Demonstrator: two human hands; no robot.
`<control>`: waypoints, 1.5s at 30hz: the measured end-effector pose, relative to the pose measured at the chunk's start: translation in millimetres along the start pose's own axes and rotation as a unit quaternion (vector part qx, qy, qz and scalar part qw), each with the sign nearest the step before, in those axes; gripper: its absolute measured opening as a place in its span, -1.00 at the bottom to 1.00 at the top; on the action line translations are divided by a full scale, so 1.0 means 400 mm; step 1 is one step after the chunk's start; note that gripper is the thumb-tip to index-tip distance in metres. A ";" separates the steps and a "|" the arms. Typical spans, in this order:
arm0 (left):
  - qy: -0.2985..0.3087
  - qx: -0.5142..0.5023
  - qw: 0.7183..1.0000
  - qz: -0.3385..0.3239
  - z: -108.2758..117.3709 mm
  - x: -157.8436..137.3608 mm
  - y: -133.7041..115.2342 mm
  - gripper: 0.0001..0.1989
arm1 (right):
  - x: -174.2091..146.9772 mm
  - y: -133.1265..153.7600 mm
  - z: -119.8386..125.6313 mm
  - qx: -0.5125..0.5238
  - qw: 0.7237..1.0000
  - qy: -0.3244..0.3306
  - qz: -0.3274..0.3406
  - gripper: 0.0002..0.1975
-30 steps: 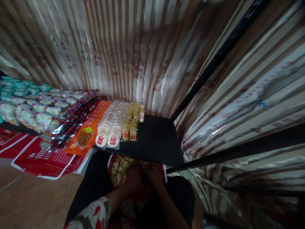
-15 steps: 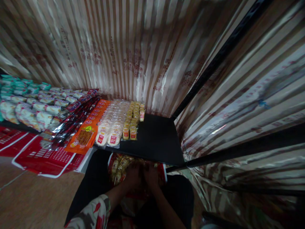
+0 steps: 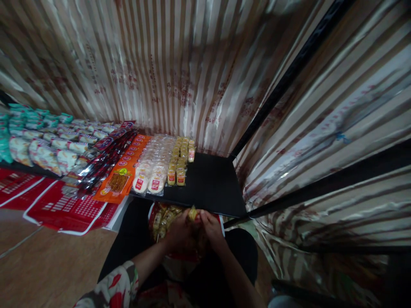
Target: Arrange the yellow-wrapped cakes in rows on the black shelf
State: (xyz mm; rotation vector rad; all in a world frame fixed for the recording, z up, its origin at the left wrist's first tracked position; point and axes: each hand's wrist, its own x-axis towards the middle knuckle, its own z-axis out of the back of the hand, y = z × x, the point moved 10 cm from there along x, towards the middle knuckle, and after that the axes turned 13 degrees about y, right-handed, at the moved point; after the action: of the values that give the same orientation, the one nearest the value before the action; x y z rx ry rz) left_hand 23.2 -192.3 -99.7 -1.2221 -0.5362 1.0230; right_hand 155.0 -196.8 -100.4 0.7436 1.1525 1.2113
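Observation:
Between my fingertips, just in front of the shelf edge, is a small yellow wrapped snack. My left hand is closed on its left side, and my right hand pinches at its right side. Under both hands, an open red-and-white bag on my lap holds many more of the yellow wrapped snacks. Rows of similar yellow packs stand on the black shelf above. Beside them lie rows of round white wrapped crackers.
Further left on the shelf are an orange snack packet, dark red packets, white packets and teal packets. Red bags hang below. A black metal post and striped plastic sheeting border the shelf.
Both hands have risen out of the bag towards the shelf edge. A yellow wrapped snack now shows between the fingertips. The view has shifted slightly.

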 end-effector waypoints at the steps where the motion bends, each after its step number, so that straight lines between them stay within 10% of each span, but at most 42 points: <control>1: 0.009 -0.008 1.000 0.006 0.007 0.006 0.002 -0.55 | 0.005 0.001 -0.007 0.036 0.999 0.024 0.000 -0.56; 10: 0.075 -0.275 0.959 -0.001 0.022 0.066 -0.048 -0.59 | 0.030 0.092 0.008 0.101 0.993 0.051 0.035 -0.65; 17: -0.032 -0.392 0.919 0.027 0.039 0.083 -0.069 -0.68 | 0.010 0.121 0.116 -0.079 0.988 -0.130 0.022 -0.47; 22: -0.064 -0.543 0.837 -0.013 0.009 0.088 -0.094 -0.69 | 0.034 0.051 0.084 0.168 0.982 -0.084 -0.011 -0.42; 29: -0.063 -0.459 0.885 0.052 -0.032 0.101 -0.036 -0.71 | 0.101 0.070 0.130 0.288 0.948 -0.132 0.032 -0.41; 38: -0.095 -0.595 0.796 0.053 -0.036 0.220 -0.052 -0.73 | 0.218 0.138 0.120 0.323 0.942 -0.074 0.055 -0.49; 45: -0.193 -0.523 0.822 0.119 0.023 0.261 -0.035 -0.74 | 0.385 0.191 0.169 0.211 0.966 -0.095 0.113 -0.49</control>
State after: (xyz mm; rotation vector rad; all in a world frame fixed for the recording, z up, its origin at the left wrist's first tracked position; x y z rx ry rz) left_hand 70.2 -97.6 -102.0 -2.0921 -1.4140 1.2326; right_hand 187.1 -21.6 -52.1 1.3150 1.2011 1.0606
